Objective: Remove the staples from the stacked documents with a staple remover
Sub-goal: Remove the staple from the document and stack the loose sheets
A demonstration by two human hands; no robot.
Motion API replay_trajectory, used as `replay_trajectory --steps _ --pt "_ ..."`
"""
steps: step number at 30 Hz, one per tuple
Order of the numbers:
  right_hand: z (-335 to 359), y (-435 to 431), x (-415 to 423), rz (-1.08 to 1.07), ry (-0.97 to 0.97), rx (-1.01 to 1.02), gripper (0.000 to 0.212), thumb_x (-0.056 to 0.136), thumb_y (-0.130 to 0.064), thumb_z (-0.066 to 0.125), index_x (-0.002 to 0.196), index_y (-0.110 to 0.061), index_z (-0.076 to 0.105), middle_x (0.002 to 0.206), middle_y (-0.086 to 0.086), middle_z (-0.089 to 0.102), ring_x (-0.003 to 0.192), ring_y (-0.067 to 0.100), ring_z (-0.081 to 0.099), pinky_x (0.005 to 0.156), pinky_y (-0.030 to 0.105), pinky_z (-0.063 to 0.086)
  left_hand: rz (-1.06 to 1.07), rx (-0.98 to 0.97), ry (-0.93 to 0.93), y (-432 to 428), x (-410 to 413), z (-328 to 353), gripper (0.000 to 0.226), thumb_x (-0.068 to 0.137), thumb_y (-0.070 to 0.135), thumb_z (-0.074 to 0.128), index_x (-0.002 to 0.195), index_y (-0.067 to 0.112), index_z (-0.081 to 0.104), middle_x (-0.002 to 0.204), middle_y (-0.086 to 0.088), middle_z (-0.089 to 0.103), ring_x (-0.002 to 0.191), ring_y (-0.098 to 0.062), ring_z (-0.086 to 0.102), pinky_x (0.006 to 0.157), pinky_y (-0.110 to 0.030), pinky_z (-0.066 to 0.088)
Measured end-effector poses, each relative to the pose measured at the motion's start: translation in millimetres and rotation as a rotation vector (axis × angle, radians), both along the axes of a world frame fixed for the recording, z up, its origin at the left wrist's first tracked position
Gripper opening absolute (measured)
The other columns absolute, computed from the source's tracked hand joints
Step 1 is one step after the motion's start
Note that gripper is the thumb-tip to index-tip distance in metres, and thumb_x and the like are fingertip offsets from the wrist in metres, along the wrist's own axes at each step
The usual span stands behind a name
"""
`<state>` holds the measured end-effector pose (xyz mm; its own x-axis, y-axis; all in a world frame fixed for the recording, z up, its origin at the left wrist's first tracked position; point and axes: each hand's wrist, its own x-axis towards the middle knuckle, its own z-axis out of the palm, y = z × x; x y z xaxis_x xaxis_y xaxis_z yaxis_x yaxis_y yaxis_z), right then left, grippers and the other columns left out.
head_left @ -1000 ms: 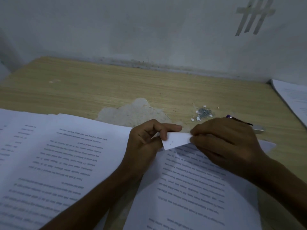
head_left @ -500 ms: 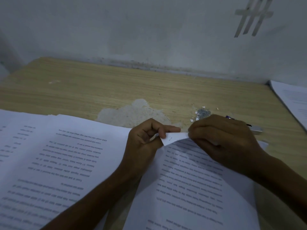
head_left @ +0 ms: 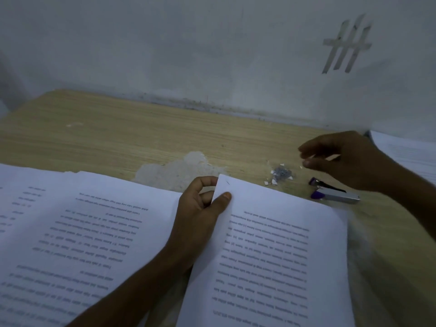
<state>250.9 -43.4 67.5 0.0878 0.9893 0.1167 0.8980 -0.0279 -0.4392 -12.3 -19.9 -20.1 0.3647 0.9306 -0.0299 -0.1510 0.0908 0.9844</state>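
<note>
My left hand (head_left: 207, 204) pinches the top left corner of a printed document (head_left: 271, 246) that lies on the wooden table (head_left: 118, 138). A small dark mark shows on that corner; I cannot tell whether it is a staple. My right hand (head_left: 344, 159) hovers above the table, right of a small pile of pulled staples and paper bits (head_left: 280, 174). Its fingers are loosely curled and slightly apart, and I see nothing between them. A purple and silver staple remover (head_left: 335, 194) lies on the table just below that hand, untouched.
A second printed stack (head_left: 70, 232) covers the table on the left, under my left forearm. Another paper pile (head_left: 415, 156) sits at the right edge. A peeled grey patch (head_left: 179, 168) marks the tabletop. A grey wall stands behind the table.
My right hand let go of the folded corner and moved up and right, past the staple pile. The corner now lies flat under my left thumb. The staple remover is uncovered.
</note>
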Motion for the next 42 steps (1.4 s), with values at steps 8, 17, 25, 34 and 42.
replay_trajectory --steps 8,17,25,34,42 --pt "-14 -8 44 -0.038 -0.160 -0.365 0.059 0.051 -0.052 0.078 0.105 -0.034 0.060 0.104 -0.016 0.060 0.095 0.002 0.057 0.072 0.017 0.042 0.018 -0.011 0.020 2 2 -1 0.016 0.090 0.008 0.057 0.102 0.018 0.057 0.080 0.005 0.075 0.073 -0.015 0.071 0.059 -0.023 0.056" --pt "-41 -10 43 -0.028 -0.182 -0.287 0.047 0.066 -0.034 0.083 0.107 -0.024 0.062 0.104 -0.005 0.063 0.091 0.009 0.058 0.071 0.017 0.042 0.030 -0.001 0.064 3 3 -2 0.011 0.091 0.013 0.056 0.101 0.018 0.060 0.083 0.004 0.074 0.075 -0.013 0.071 0.061 -0.021 0.056" --pt "-31 -12 43 -0.006 -0.092 -0.207 0.032 0.081 -0.030 0.070 0.108 -0.030 0.053 0.102 -0.005 0.063 0.089 0.005 0.058 0.073 0.019 0.045 0.041 0.041 0.105 3 4 -5 0.008 0.090 0.017 0.057 0.096 0.021 0.061 0.087 0.006 0.072 0.074 -0.008 0.069 0.061 -0.018 0.055" --pt "32 18 -5 0.331 -0.065 -0.071 0.045 0.076 -0.055 0.063 0.114 -0.033 0.060 0.092 -0.013 0.067 0.082 0.009 0.064 0.071 0.023 0.051 0.047 0.060 0.079 4 3 -6 0.006 0.089 0.017 0.059 0.092 0.021 0.061 0.080 0.007 0.074 0.073 -0.012 0.070 0.065 -0.024 0.057" --pt "42 40 -64 0.539 -0.189 -0.340 0.055 0.075 -0.048 0.065 0.126 -0.029 0.060 0.090 -0.034 0.057 0.089 -0.011 0.057 0.078 0.008 0.039 0.051 0.062 0.027 5 2 -5 0.007 0.088 0.016 0.060 0.091 0.022 0.062 0.079 0.007 0.074 0.069 -0.013 0.070 0.060 -0.022 0.057"
